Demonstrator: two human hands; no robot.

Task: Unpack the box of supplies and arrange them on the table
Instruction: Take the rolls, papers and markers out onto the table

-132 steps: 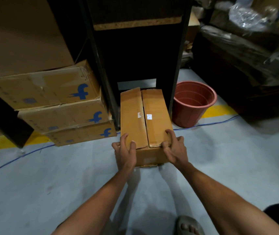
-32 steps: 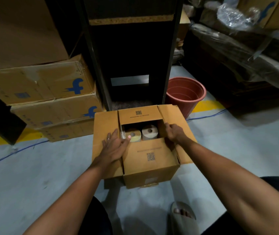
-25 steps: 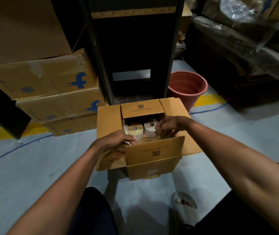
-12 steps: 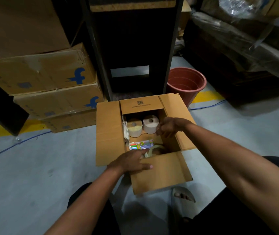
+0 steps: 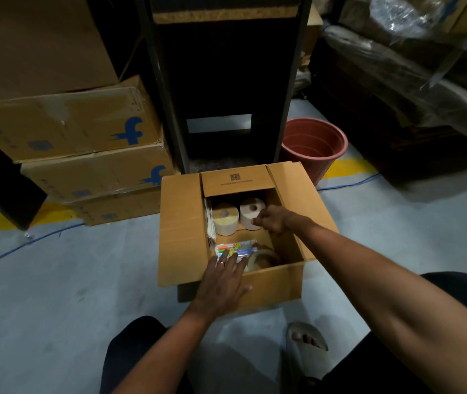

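Observation:
An open cardboard box (image 5: pixel 181 234) stands on the grey floor with its flaps folded out. Inside at the back stand a yellowish paper roll (image 5: pixel 225 220) and a white paper roll (image 5: pixel 250 213). A clear pack of coloured pens (image 5: pixel 238 248) lies nearer the front, beside a tape roll (image 5: pixel 263 258). My left hand (image 5: pixel 223 282) reaches over the box's near edge with straight fingers touching the pen pack. My right hand (image 5: pixel 269 220) is at the white roll, its fingers curled against the roll's side.
Stacked cardboard boxes (image 5: pixel 90 155) with blue logos stand at the left. A dark shelf unit (image 5: pixel 220 81) rises just behind the open box. A terracotta bucket (image 5: pixel 314 146) sits at the right rear. My sandalled foot (image 5: pixel 307 345) is on the floor near the box.
The closed box has been opened and all flaps folded out. My left hand moved from the near flap into the box onto the pens. My right hand stays at the white roll.

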